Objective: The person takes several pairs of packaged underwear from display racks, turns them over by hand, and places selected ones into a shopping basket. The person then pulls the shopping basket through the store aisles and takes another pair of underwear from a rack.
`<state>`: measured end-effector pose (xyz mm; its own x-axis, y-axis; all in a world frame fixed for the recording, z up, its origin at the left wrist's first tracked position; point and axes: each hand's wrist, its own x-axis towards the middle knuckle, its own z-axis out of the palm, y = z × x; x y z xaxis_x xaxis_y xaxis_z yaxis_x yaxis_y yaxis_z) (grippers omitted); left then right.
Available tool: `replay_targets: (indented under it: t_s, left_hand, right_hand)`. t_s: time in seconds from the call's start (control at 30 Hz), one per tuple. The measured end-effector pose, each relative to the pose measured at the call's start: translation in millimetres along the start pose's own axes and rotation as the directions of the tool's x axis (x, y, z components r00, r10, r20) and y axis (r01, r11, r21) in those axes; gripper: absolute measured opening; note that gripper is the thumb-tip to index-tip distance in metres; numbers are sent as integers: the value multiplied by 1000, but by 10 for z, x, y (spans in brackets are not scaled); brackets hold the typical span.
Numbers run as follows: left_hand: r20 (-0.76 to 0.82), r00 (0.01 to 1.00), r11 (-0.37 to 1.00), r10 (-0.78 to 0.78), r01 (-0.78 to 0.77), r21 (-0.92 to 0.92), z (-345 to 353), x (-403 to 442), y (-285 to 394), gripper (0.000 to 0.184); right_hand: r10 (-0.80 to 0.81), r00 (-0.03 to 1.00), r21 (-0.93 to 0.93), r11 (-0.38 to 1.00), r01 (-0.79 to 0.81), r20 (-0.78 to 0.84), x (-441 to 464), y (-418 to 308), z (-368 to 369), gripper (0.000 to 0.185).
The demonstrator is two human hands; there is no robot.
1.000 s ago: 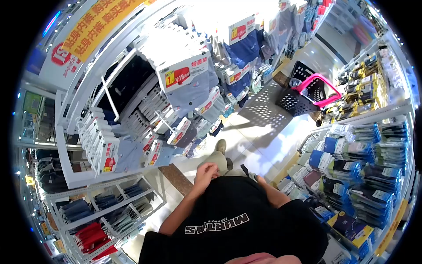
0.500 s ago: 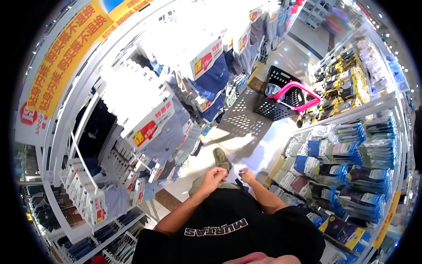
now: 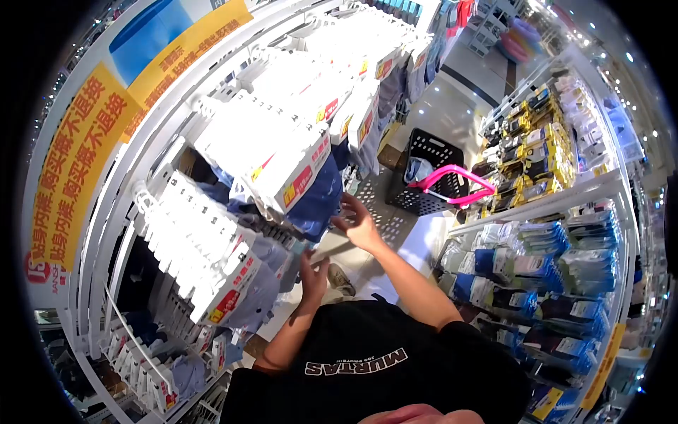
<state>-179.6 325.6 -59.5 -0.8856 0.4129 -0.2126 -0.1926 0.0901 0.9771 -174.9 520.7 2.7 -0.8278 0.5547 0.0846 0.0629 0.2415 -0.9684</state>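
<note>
- blue garment [image 3: 318, 205] hung on the rack to the person's left, under a price card [image 3: 300, 181]; it lay just to the left of the right hand's [image 3: 360, 226] fingertips.
- its visible strip ran slantwise in the view, upper right to lower left, along the card's bottom edge; the body of it dropped away below.
- the right hand was the nearer one: its fingers reached the garment's near edge, spread from the thumb, with nothing seen in the grasp; whether the tips touched cloth, i could not tell.
- the left hand [image 3: 313, 279] stood lower and closer to the body, fingers up, thumb apart, loosely unfolded, with no thing seen in it.
- a grey garment [image 3: 263, 297] with its own card [image 3: 227, 304] hung nearer the body, beside the left hand, and partly stood between that hand and the deeper hangers [image 3: 205, 247].
- between the right fingertips and the blue edge, nothing showed in the way.
- ahead on the floor, beyond the right hand, stood a black basket [image 3: 406, 192] with a pink handle [image 3: 487, 189] and a pale blue thing [image 3: 418, 169] inside.
- packs [image 3: 537, 265] filled the rack on the right, well apart from both hands.
</note>
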Motion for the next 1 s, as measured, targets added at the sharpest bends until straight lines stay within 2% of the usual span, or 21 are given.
replay_targets:
  t_s: [0.03,0.1,0.13,0.17,0.27,0.33,0.37,0.47,0.5,0.53,0.57,0.6,0.63,0.67,0.73,0.77,0.87,0.9,0.93,1.0]
  left_hand:
    - [-30,996,996,86,-86,10,11,118,9,64]
    - [-80,994,998,68,-69,-12,56,279,96,78]
    - [-96,995,998,-35,30,-49,77,327,190,79]
    - [-62,996,995,-67,62,-83,88,381,248,75]
    - [-41,999,997,16,-19,-71,-1,664,-345,72]
    - [-147,980,988,133,-143,-55,61,740,-327,40]
    - [-103,990,996,94,-93,9,-21,744,-317,36]
    - [-23,998,994,53,-51,95,-135,736,-261,29]
    - [12,1000,994,-16,14,106,-111,656,-6,30]
    - [46,996,991,-79,74,115,-75,593,231,31]
    - [74,996,986,-46,33,161,-57,550,372,36]
    - [78,997,990,-14,3,143,-76,553,317,35]
    - [78,997,992,15,-25,121,-108,555,225,35]
    - [75,996,994,40,-47,99,-146,536,117,34]
    - [53,998,958,32,-46,283,-162,437,443,37]
    - [38,999,929,31,-43,368,-155,396,556,38]
    - [121,993,877,17,-73,474,-198,380,408,40]
    - [180,979,960,99,-141,240,-98,360,462,41]
    - [194,975,951,112,-162,263,-66,337,376,41]
    - [225,964,929,142,-208,305,10,320,170,41]
  right_hand:
    - [-129,991,-27,991,128,-27,90,-22,31,59]
    - [-163,981,-7,986,165,105,179,-56,74,65]
    - [-181,968,4,983,183,171,222,-88,90,68]
    - [-335,929,-189,913,361,154,243,-118,94,71]
    - [-244,963,-115,960,256,111,218,-98,64,73]
    - [-139,979,17,990,138,149,233,56,6,68]
    - [-81,983,86,994,67,164,196,142,-22,66]
    - [-260,959,-67,961,268,112,248,114,-112,56]
    - [-244,964,-103,962,254,102,252,11,-127,46]
    - [-90,980,38,996,84,179,219,-78,-134,45]
    - [48,960,161,982,-96,277,188,-160,-133,43]
    - [162,906,262,924,-279,392,160,-232,-129,42]
    - [195,887,356,863,-358,419,128,-285,-115,36]
    - [190,890,339,875,-345,415,100,-259,-124,36]
    - [180,890,298,899,-322,420,63,-192,-148,36]
    - [196,905,160,949,-273,378,49,-314,-235,34]
    - [73,893,35,994,-99,445,10,-590,-504,36]
    - [28,905,62,996,-60,426,-39,-554,-540,37]
    - [88,880,0,995,-100,466,-49,-591,-636,33]
    - [42,899,114,988,-102,436,-109,-355,-704,28]
